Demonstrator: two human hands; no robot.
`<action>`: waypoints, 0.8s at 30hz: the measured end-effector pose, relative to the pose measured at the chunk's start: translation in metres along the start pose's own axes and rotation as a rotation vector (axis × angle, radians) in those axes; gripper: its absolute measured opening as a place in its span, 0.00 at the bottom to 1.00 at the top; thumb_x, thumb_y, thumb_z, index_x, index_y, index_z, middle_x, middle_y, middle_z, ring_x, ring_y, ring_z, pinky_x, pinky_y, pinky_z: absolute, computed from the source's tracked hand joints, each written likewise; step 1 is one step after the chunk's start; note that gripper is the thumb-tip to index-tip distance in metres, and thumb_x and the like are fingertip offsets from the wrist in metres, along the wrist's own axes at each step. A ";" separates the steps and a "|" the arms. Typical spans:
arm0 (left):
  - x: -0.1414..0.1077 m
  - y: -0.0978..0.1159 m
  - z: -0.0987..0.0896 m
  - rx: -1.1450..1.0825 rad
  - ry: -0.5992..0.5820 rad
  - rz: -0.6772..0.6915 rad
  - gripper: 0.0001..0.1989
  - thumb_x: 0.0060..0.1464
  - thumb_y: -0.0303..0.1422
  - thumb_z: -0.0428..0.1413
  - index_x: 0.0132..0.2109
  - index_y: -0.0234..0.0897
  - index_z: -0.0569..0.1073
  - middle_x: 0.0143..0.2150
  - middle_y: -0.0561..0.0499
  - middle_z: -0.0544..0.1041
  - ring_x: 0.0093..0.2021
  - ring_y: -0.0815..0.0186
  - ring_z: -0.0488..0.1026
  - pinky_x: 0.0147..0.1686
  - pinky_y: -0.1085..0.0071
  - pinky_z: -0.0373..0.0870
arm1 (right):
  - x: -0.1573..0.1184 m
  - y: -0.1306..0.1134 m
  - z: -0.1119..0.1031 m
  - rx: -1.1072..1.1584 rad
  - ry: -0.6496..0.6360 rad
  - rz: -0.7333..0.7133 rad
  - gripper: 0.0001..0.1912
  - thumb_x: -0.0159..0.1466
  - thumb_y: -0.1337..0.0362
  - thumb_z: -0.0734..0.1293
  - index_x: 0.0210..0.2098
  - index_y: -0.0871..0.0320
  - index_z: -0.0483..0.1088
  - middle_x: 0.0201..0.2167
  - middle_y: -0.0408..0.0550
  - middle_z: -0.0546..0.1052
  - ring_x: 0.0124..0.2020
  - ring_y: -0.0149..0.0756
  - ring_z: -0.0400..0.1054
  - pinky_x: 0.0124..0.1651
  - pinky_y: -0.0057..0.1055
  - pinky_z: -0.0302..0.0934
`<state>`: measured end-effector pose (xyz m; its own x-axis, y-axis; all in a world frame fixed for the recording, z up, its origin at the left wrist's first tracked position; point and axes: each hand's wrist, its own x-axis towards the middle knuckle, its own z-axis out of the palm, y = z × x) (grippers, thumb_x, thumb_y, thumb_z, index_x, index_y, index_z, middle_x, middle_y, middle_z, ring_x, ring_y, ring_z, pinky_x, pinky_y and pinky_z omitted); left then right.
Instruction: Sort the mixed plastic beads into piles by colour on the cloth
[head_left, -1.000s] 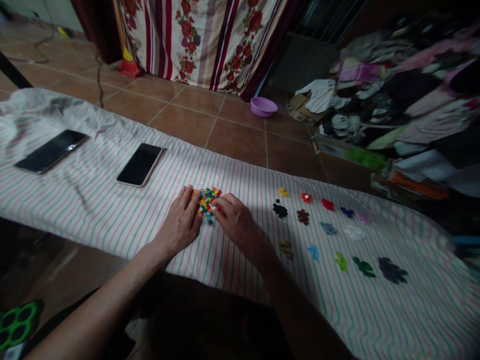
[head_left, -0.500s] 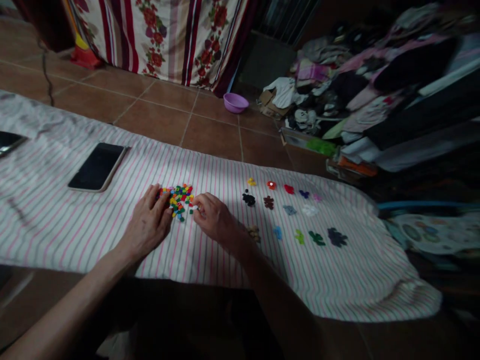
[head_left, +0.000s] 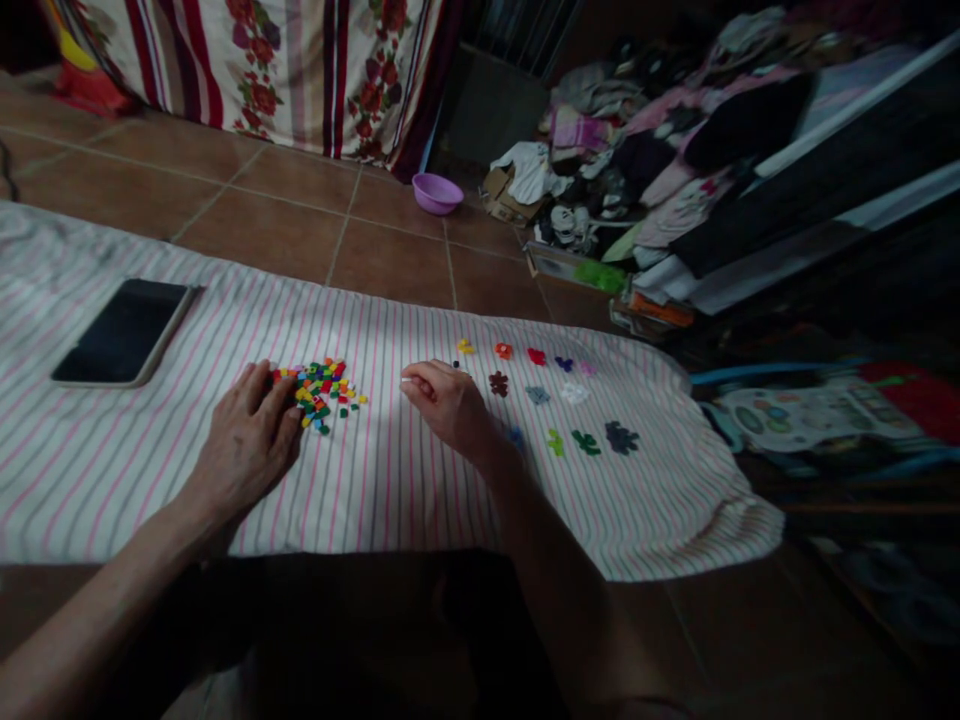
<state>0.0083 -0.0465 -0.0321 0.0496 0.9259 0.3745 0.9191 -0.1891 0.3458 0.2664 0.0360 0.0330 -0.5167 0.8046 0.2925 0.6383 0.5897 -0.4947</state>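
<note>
My left hand [head_left: 244,435] lies flat on the striped cloth with its fingers loosely spread, touching the left edge of a pile of small coloured pieces [head_left: 321,390]. Right of the pile, my right hand [head_left: 450,408] is over the cloth, thumb and forefinger pinched together. A small white piece [head_left: 406,382] shows faintly at those fingertips. Beyond this hand lie small groups sorted by colour, among them yellow pieces [head_left: 466,346], brown pieces [head_left: 499,383], white pieces [head_left: 574,393] and dark green pieces [head_left: 586,442]. My right hand and forearm cover part of the groups.
A phone [head_left: 124,332] lies on the striped cloth [head_left: 360,500] at the left. On the tiled floor beyond stands a purple basin [head_left: 437,194]. Heaped clothes [head_left: 637,160] fill the back right, and a floral curtain [head_left: 300,70] hangs at the back.
My right hand has moved away from the pile toward the sorted groups, still pinched. My left hand stays by the pile. The whole view has shifted to the right.
</note>
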 end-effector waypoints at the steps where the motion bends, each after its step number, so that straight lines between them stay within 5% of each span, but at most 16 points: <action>1: 0.000 0.002 -0.001 0.006 0.007 -0.014 0.24 0.63 0.36 0.44 0.63 0.34 0.62 0.67 0.35 0.60 0.68 0.46 0.55 0.64 0.41 0.57 | -0.002 0.005 -0.005 -0.015 0.029 0.007 0.07 0.66 0.66 0.63 0.36 0.58 0.73 0.31 0.46 0.74 0.33 0.33 0.68 0.40 0.29 0.61; 6: 0.002 0.011 -0.004 0.024 0.039 -0.041 0.22 0.63 0.37 0.44 0.61 0.35 0.64 0.67 0.34 0.60 0.68 0.45 0.56 0.63 0.42 0.58 | -0.014 0.036 -0.036 -0.097 0.186 0.094 0.08 0.63 0.65 0.63 0.35 0.58 0.74 0.30 0.46 0.75 0.32 0.34 0.68 0.40 0.30 0.62; 15: 0.002 0.014 -0.006 0.084 0.027 -0.041 0.21 0.64 0.37 0.43 0.61 0.37 0.62 0.65 0.37 0.64 0.68 0.48 0.57 0.63 0.43 0.58 | -0.063 0.125 -0.102 -0.310 0.373 0.521 0.13 0.58 0.59 0.62 0.36 0.58 0.76 0.32 0.50 0.78 0.33 0.39 0.71 0.40 0.36 0.63; 24: 0.003 0.016 -0.005 0.121 0.019 -0.052 0.22 0.65 0.38 0.41 0.59 0.31 0.66 0.61 0.34 0.70 0.67 0.47 0.59 0.63 0.43 0.57 | -0.104 0.169 -0.109 -0.420 0.520 0.729 0.12 0.53 0.60 0.62 0.33 0.57 0.73 0.29 0.50 0.77 0.32 0.41 0.70 0.40 0.38 0.64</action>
<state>0.0211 -0.0484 -0.0208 -0.0053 0.9268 0.3755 0.9607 -0.0994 0.2590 0.4902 0.0600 0.0082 0.3344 0.8513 0.4044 0.9033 -0.1671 -0.3952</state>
